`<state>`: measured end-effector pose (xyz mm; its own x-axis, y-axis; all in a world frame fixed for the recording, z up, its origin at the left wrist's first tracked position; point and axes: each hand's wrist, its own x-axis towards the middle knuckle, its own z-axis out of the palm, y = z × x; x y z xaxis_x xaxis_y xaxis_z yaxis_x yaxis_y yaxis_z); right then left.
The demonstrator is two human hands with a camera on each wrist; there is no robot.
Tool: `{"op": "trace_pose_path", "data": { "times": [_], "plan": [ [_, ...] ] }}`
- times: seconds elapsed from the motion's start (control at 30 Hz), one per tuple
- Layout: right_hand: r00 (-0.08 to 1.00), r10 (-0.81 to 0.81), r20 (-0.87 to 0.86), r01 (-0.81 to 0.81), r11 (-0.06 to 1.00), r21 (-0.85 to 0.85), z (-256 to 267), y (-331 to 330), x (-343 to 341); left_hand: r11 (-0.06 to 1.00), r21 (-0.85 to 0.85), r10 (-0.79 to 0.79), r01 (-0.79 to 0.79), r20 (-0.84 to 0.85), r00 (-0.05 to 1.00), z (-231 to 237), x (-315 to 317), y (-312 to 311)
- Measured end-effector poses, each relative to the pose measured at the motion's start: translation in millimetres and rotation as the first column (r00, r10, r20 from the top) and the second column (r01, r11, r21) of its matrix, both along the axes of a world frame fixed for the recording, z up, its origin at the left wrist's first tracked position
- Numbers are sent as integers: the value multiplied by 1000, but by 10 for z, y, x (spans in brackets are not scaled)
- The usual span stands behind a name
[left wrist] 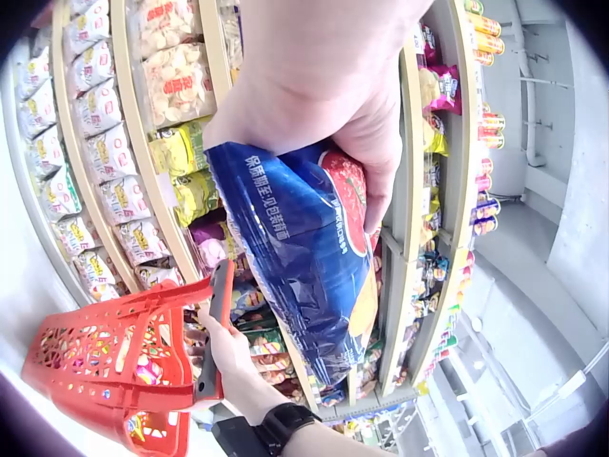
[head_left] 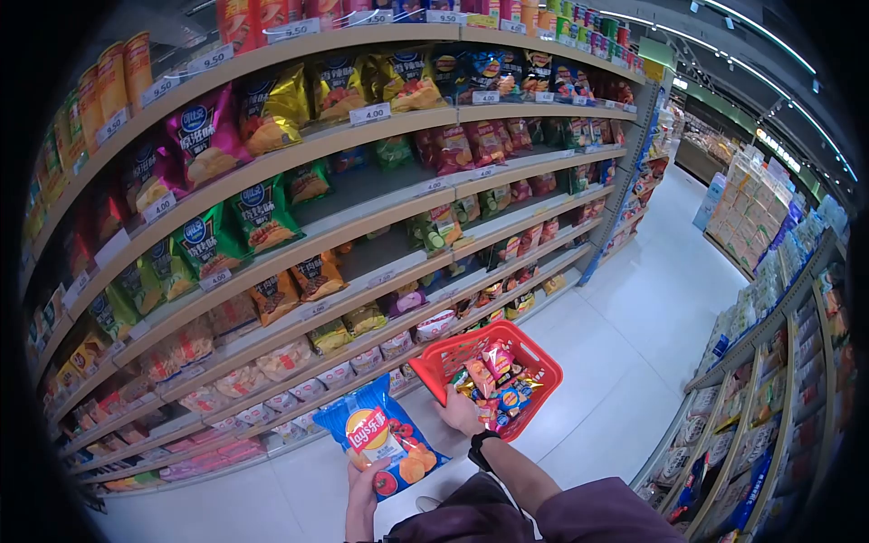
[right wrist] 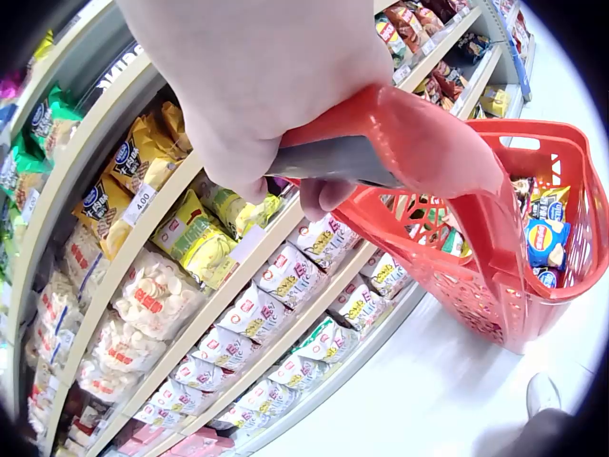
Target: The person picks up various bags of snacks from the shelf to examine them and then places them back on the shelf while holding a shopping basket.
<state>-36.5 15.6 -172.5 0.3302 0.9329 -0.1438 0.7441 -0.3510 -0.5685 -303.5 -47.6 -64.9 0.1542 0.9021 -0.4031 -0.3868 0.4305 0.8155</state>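
Observation:
My left hand (head_left: 362,493) pinches the lower edge of a blue Lay's chip bag (head_left: 380,439), its front turned up to the head view. In the left wrist view the fingers of my left hand (left wrist: 324,105) hold the blue bag (left wrist: 295,238) by one end. My right hand (head_left: 460,412) grips the handle of a red basket (head_left: 540,355) to the right of the bag. Fingers of my right hand (right wrist: 276,105) curl round the red and grey handle (right wrist: 419,143) in the right wrist view. Several small colourful snack packs (head_left: 496,376) lie in the basket.
Long curved shelves (head_left: 407,204) of chip bags run along the left and front, with price tags on their edges. More stocked shelves (head_left: 724,407) stand at the right. Between them runs a white floor aisle (head_left: 634,299), with stacked goods (head_left: 747,213) farther off.

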Motion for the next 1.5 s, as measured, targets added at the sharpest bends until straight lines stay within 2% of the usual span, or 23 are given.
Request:
{"op": "trace_pose_path", "data": {
  "times": [0.23,0.27,0.37,0.4,0.5,0.57,0.6,0.7,0.77,0.83,0.9,0.93,1.03,1.1,1.17,1.2,1.23,1.3,1.33,1.37,1.4,1.43,1.5],
  "plan": [
    [968,164,-191,-172,985,-26,-143,-270,248,990,-8,-142,142,-91,986,-81,150,-80],
    [946,198,-257,-230,968,-99,-176,-300,314,990,-14,-139,138,-103,985,-62,178,-93],
    [888,424,-177,-403,904,143,-343,-495,532,994,-14,-113,112,-122,986,-70,359,-100],
    [870,471,-146,-454,881,132,-165,-607,652,993,-3,-115,116,-103,988,-22,505,-88],
    [693,409,-593,-386,906,174,284,-897,1111,982,41,-179,185,-108,978,105,1074,-114],
    [690,403,-601,-411,902,133,663,-1042,1528,955,77,-277,288,-126,953,241,1633,-76],
    [650,347,-676,-365,923,124,816,-1118,1747,937,92,-325,337,-127,937,287,1925,-68],
    [328,68,-942,-56,997,52,1186,-1430,2361,871,151,-460,468,-86,884,398,2856,-92],
    [53,242,-969,211,946,248,1233,-1590,2696,829,166,-530,534,-69,845,504,3451,-149],
    [236,147,-961,266,941,209,1429,-1894,3079,806,47,-590,590,4,807,471,3923,-235],
    [363,80,-928,291,937,194,1573,-2109,3396,783,61,-622,619,91,778,266,4316,-269],
    [361,29,-932,315,937,152,1531,-2209,3558,710,86,-705,699,77,705,275,4482,-289],
    [325,-67,-943,388,919,68,1383,-2430,3925,643,58,-766,764,38,642,275,4915,-381],
    [307,-102,-946,425,904,40,1275,-2521,4094,614,28,-785,789,-80,614,218,5138,-393],
    [320,-106,-941,445,894,51,1216,-2539,4201,521,56,-808,851,-288,514,281,5292,-371],
    [372,-57,-926,432,894,118,1235,-2521,4244,442,53,-845,896,-309,435,370,5337,-336],
    [350,-22,-937,345,933,106,1273,-2484,4310,415,61,-859,908,-301,414,420,5383,-323],
    [362,29,-932,200,974,108,1264,-2400,4451,267,185,-808,946,-491,325,373,5459,-193],
    [347,35,-937,185,977,105,1178,-2357,4505,356,146,-813,923,-440,383,499,5496,-198],
    [430,51,-901,123,986,114,1109,-2300,4588,358,100,-819,928,-444,364,466,5529,-143],
    [437,65,-897,138,981,138,1082,-2229,4630,362,130,-815,923,-438,381,276,5546,-83],
    [468,76,-881,144,976,161,871,-2161,4683,316,51,-837,948,-455,303,72,5557,28],
    [486,64,-871,86,989,121,945,-2012,4829,355,69,-857,932,-373,354,-51,5642,145]
  ]
}}
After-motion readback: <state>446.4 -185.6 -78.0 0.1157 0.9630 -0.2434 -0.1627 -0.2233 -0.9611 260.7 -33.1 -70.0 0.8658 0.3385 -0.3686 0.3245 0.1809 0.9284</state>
